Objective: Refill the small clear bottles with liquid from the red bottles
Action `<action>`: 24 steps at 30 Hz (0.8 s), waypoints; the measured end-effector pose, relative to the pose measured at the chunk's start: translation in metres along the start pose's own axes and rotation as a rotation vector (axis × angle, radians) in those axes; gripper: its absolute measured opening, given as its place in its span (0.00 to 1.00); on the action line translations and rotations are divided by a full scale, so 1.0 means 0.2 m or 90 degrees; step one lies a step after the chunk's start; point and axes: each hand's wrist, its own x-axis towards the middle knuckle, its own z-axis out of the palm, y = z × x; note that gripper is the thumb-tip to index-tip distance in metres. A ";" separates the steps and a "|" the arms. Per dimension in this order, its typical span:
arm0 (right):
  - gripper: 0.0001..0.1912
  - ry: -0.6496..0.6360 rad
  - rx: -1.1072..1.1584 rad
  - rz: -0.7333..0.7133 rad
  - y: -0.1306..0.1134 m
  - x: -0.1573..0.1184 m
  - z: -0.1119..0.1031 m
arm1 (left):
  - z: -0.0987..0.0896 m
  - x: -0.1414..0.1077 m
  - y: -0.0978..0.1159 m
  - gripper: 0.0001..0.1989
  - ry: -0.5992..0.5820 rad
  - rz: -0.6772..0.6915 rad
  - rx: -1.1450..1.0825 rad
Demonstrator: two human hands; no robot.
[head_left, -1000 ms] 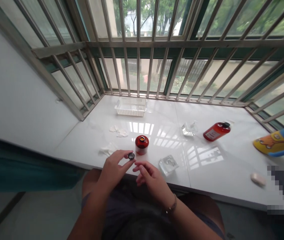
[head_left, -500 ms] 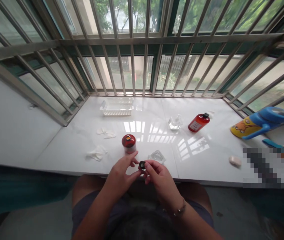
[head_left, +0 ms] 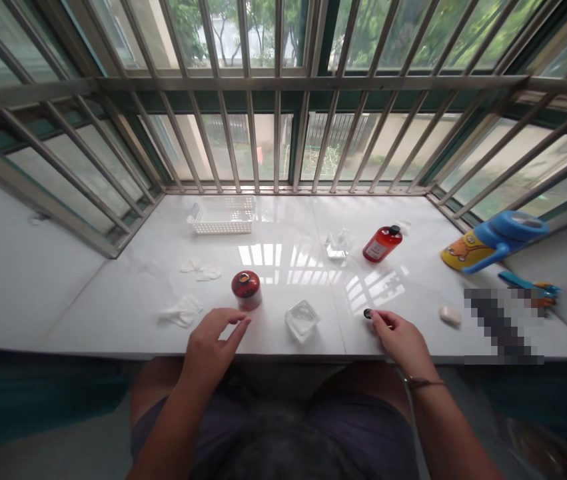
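My right hand [head_left: 397,333] pinches a small round black cap [head_left: 368,313] between thumb and fingertips, at the table surface right of centre. My left hand [head_left: 216,337] hovers over the front part of the table, thumb and index fingertips brought together. Whatever may be between them is too small to make out. Just beyond those fingertips stands a red, uncapped bottle [head_left: 246,293], upright, its round mouth facing up. Between the two hands sits a clear square glass-like dish [head_left: 302,321].
A white perforated basket [head_left: 220,225] stands at the back left. Crumpled white tissues [head_left: 183,311] lie at left. Farther right are another clear container [head_left: 337,247], a capped red bottle [head_left: 382,245], a blue-and-yellow flask [head_left: 493,243] and a pale soap-like lump [head_left: 450,315]. Barred windows enclose the table.
My hands have moved apart: the right one carried the black cap rightward to the table, while the left shifted left and brought its fingertips together. The square dish is now uncovered.
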 end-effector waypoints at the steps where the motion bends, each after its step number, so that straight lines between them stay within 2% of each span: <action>1: 0.30 0.013 -0.015 0.007 0.03 0.02 -0.02 | 0.00 0.01 -0.01 0.06 0.022 -0.024 0.007; 6: 0.30 0.050 -0.073 0.016 0.10 0.08 -0.07 | 0.07 0.05 -0.07 0.24 0.091 -0.164 -0.058; 11: 0.29 0.138 -0.119 0.007 0.06 0.05 -0.05 | 0.18 0.12 -0.16 0.44 0.047 -0.280 -0.155; 13: 0.27 0.174 -0.107 -0.051 0.01 0.00 -0.02 | 0.21 0.15 -0.20 0.48 0.018 -0.298 -0.187; 15: 0.24 0.185 -0.064 -0.172 -0.06 -0.07 0.04 | 0.24 0.18 -0.24 0.51 -0.013 -0.288 -0.230; 18: 0.20 0.110 0.015 -0.363 -0.16 -0.18 0.16 | 0.25 0.20 -0.28 0.51 -0.065 -0.260 -0.286; 20: 0.21 0.035 0.045 -0.442 -0.20 -0.24 0.26 | 0.25 0.20 -0.29 0.47 -0.099 -0.258 -0.298; 22: 0.28 -0.027 0.048 -0.470 -0.22 -0.28 0.36 | 0.24 0.19 -0.27 0.43 -0.119 -0.270 -0.302; 24: 0.39 -0.062 0.049 -0.458 -0.23 -0.32 0.46 | 0.22 0.16 -0.24 0.42 -0.120 -0.287 -0.299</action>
